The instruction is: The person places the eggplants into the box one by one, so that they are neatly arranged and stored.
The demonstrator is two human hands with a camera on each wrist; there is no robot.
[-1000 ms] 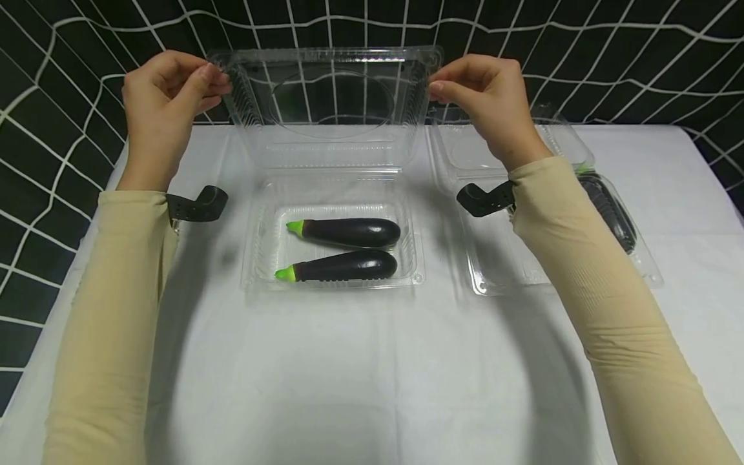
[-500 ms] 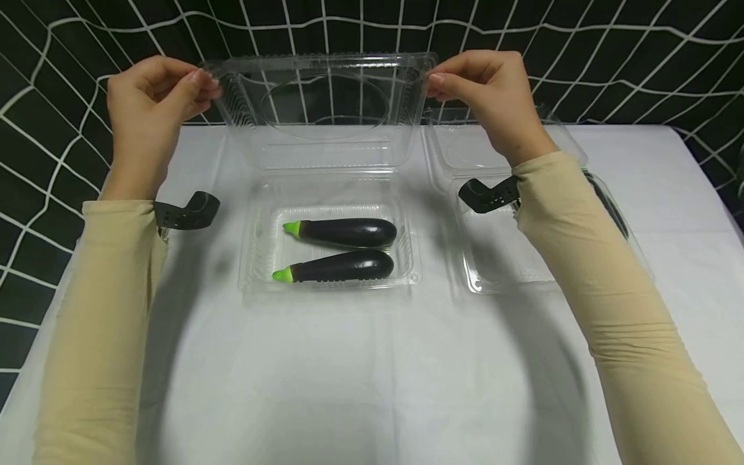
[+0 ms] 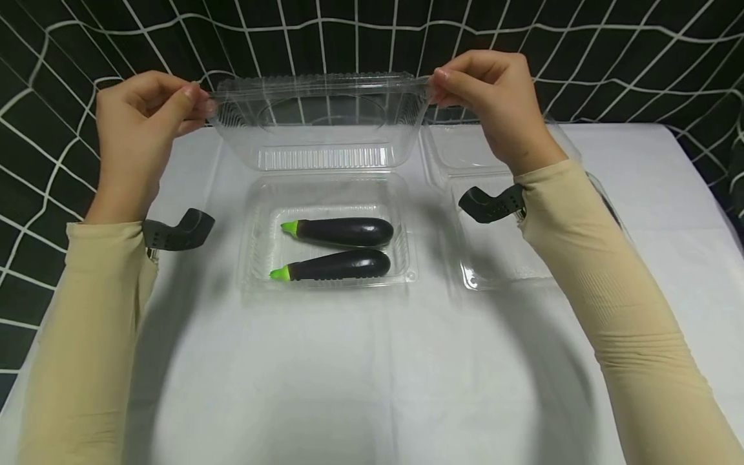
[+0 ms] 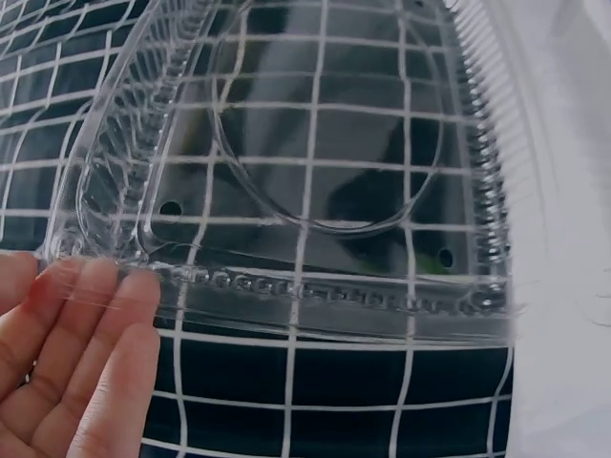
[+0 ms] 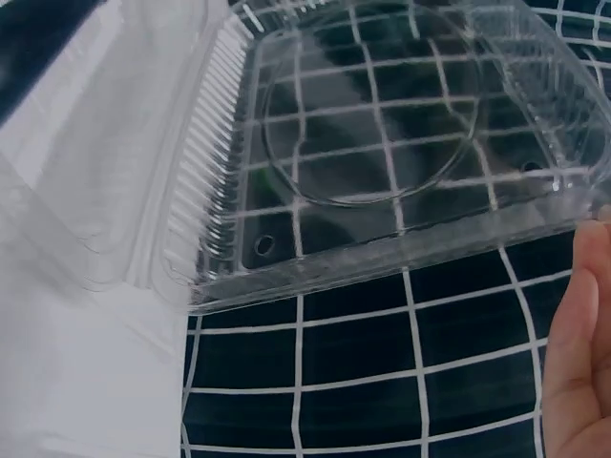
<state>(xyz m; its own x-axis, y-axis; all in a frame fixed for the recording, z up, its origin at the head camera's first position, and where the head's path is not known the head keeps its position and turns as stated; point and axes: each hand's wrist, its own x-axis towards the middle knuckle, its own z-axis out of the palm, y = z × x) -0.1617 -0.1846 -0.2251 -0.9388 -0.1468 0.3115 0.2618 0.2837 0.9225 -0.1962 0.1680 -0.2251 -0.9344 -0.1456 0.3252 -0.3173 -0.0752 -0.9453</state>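
Observation:
A clear plastic clamshell container (image 3: 325, 188) stands with its base on the table and its hinged lid (image 3: 325, 145) raised at the back. Two dark eggplants with green stems lie side by side in the base, the rear eggplant (image 3: 343, 231) above the front eggplant (image 3: 343, 265) in the head view. My left hand (image 3: 139, 123) pinches the lid's upper left corner between thumb and fingers. At the upper right corner, my right hand (image 3: 491, 97) pinches the lid the same way. The wrist views show the lid's ribbed walls and round embossed panel (image 4: 325, 114).
A second clear clamshell container (image 3: 494, 258) stands open on the right, partly hidden behind my right forearm. White cloth covers the table (image 3: 279, 374). Behind it hangs a dark backdrop with white netting (image 3: 360, 39).
Both hands have kept their pinch while the lid's top edge has come down and tipped forward over the base. The left hand has moved lower and a little left. The eggplants stay in the base.

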